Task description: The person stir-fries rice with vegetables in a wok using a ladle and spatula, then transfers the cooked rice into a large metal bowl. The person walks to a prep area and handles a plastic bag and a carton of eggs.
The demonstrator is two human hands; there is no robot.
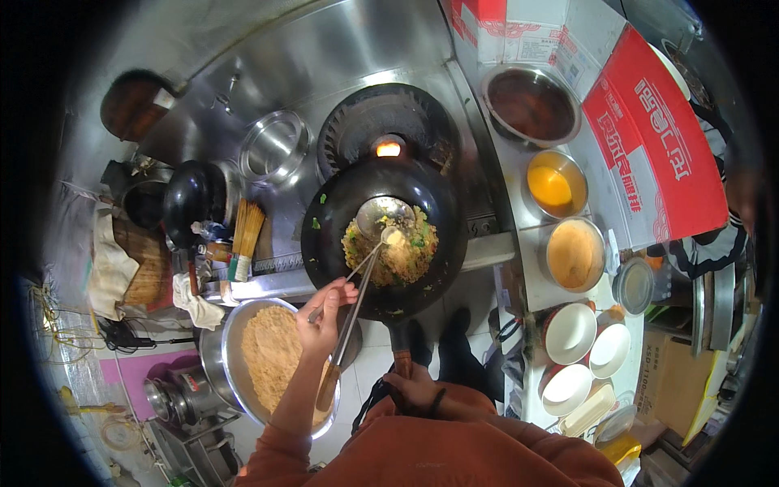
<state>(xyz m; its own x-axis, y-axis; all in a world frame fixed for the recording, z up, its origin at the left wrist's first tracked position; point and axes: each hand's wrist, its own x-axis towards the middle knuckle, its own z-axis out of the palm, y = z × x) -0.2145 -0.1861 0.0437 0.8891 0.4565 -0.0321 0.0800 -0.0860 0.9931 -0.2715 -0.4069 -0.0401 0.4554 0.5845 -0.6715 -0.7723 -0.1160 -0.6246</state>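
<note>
My left hand pinches the thin handle of a small metal spoon. Pale powder fills the spoon's bowl, which hangs above fried rice with green bits in a black wok. Beside that hand lies the long handle of a ladle, its wooden grip pointing towards me and its round bowl resting on the rice. My right hand is closed around the wok's wooden handle, near my waist. Under my left forearm sits a large metal basin of loose cooked rice.
Flame glows in the burner at the wok's far rim. Right: pots of dark sauce and yellow liquid, a tan-filled pot, several white bowls, a red-white carton. Left: a bamboo brush and metal pot.
</note>
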